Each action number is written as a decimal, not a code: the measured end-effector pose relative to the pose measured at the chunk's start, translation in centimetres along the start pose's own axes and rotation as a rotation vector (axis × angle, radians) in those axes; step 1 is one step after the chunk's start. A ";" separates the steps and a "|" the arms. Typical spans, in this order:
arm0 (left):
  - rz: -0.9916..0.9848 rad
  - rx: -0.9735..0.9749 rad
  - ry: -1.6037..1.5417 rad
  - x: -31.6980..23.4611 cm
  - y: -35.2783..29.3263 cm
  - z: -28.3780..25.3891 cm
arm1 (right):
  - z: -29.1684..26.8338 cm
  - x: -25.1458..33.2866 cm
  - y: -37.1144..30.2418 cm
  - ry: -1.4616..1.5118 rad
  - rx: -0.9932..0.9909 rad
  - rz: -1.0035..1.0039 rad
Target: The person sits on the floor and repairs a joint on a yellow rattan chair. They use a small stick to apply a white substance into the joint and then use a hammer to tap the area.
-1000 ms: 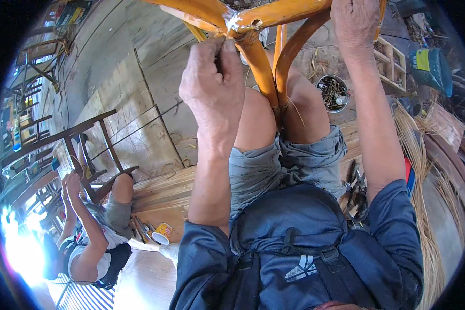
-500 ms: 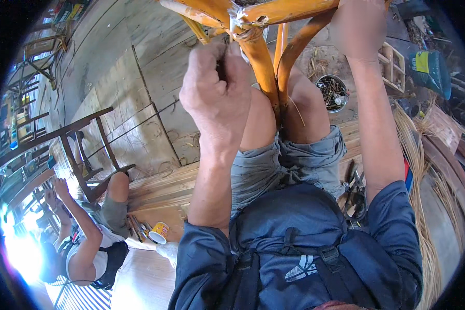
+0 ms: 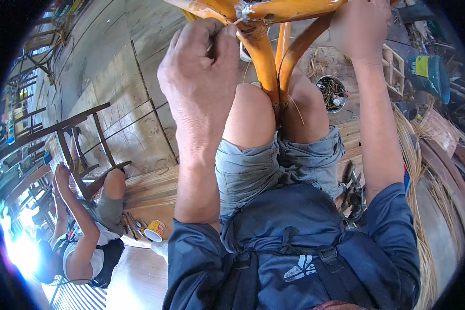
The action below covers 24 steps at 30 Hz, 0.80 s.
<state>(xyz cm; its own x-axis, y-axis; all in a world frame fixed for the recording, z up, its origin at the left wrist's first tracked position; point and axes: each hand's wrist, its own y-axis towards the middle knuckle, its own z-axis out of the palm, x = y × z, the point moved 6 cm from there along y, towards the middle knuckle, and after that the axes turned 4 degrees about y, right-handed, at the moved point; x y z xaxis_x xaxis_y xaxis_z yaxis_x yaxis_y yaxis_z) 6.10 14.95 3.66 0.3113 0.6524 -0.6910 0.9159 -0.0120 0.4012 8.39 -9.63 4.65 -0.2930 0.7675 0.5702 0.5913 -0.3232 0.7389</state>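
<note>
An orange-yellow pole furniture frame (image 3: 266, 57), perhaps a chair or stool, stands between my knees, its legs meeting low between my thighs. At its upper joint sits a whitish binding (image 3: 244, 10). Beside that joint my left hand (image 3: 199, 72) is closed in a pinch, with a thin pale strip (image 3: 237, 21) showing at the fingertips. My right hand (image 3: 360, 31) is closed on the frame's upper right end; its surface is blurred and most fingers are hidden.
A metal bucket (image 3: 331, 93) of scraps stands beyond my right knee, near a wooden crate (image 3: 393, 70) and a teal tub (image 3: 431, 77). Long cane strands (image 3: 416, 206) hang at right. Pliers-like tools (image 3: 352, 199) lie by my right hip. At left a person (image 3: 85, 232) works on a dark frame (image 3: 62, 129).
My left hand has shifted left and slightly up, staying by the joint. The frame sits slightly further right and up in view. My right hand keeps its place. The other person's hands have moved.
</note>
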 end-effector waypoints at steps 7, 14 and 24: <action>-0.088 0.060 0.058 -1.4 1.1 -0.3 | 0.1 -0.4 0.2 -0.003 0.045 -0.076; -0.242 -0.176 -0.856 1.9 -1.4 2.5 | 0.2 0.2 -0.2 -0.006 0.013 0.044; 0.023 -0.374 -0.402 1.5 -2.3 3.0 | 0.1 0.2 -0.3 -0.030 0.027 -0.127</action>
<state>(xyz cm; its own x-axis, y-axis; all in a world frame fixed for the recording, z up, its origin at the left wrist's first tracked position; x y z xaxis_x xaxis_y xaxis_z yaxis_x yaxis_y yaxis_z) 5.25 13.66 -0.11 0.4699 0.3129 -0.8254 0.7780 0.2948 0.5547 8.23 -9.29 4.52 -0.3448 0.8175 0.4613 0.5707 -0.2076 0.7944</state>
